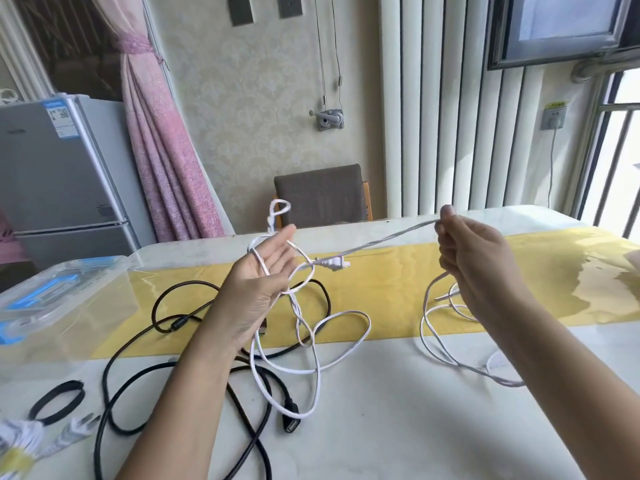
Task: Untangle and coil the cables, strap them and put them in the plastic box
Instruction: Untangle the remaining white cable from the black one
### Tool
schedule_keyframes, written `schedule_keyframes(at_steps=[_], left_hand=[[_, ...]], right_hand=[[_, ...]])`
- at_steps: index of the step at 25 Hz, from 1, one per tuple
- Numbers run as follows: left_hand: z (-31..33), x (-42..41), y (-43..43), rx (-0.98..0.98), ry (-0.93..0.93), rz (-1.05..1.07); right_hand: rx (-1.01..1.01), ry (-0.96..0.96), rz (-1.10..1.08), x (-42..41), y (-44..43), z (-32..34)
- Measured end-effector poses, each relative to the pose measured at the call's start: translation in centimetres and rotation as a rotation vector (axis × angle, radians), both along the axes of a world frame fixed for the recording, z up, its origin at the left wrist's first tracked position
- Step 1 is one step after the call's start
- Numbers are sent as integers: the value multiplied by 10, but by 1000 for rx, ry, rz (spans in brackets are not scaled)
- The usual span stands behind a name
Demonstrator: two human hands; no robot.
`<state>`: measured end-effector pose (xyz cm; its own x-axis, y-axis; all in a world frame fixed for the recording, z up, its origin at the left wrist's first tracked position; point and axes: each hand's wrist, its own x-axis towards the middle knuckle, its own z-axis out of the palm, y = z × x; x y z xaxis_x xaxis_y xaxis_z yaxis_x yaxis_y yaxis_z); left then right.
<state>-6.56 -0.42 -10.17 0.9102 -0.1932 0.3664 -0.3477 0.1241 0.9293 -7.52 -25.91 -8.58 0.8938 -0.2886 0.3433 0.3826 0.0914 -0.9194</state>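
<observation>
Cable [381, 241] round left hand [258, 292], pinched in right hand [478, 268] fingers [446, 237].

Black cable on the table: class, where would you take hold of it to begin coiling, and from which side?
Pinch the black cable just behind its socket end, coming from above on the near side. That end lies free and flat on the table, while farther along the white cable loops across it.

Two hands [258, 289] [481, 268]; one loose white cable [346, 312]; one plastic box [104, 262]; one strap loop [65, 383]; one chair [322, 195].
</observation>
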Motion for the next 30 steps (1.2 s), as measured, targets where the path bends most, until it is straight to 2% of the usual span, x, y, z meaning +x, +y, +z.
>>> schedule_keyframes(at_steps=[3, 5, 7, 10, 12, 16, 18, 20, 23, 27, 30], left_hand=[[-3, -3, -12, 188, -136, 74], [-7, -6, -18, 235, -130, 43], [-10, -8, -22, 276, -103, -8], [-13, -13, -30, 194, -19, -144], [-11, -15, -32, -8, 100, -239], [-7, -11, -30, -326, 148, -359], [-6, -9, -30, -424, 141, -424], [-7, -9, -33, -475, 136, -470], [-8, -9, -39, -459, 138, -506], [-9, -10, -45, -507, 145, -604], [-8, -15, -51, -502, 210, -482]], right_hand=[[-686, 13, -364, 5, 1, -11], [-1040, 155, -346, 10, -1, -22], [-1226, 279, -243, 7, 7, -30], [-1352, 109, -40, -2, 34, -40], [-1281, 50, 113, -13, 59, -46], [-651, 384, 554, -24, 78, -48], [-552, 426, 659, -22, 74, -44], [-510, 456, 659, -19, 70, -41], [-457, 440, 548, -17, 70, -42], [-235, 442, 396, -15, 80, -43], [-70, 351, 291, -14, 80, -40]])
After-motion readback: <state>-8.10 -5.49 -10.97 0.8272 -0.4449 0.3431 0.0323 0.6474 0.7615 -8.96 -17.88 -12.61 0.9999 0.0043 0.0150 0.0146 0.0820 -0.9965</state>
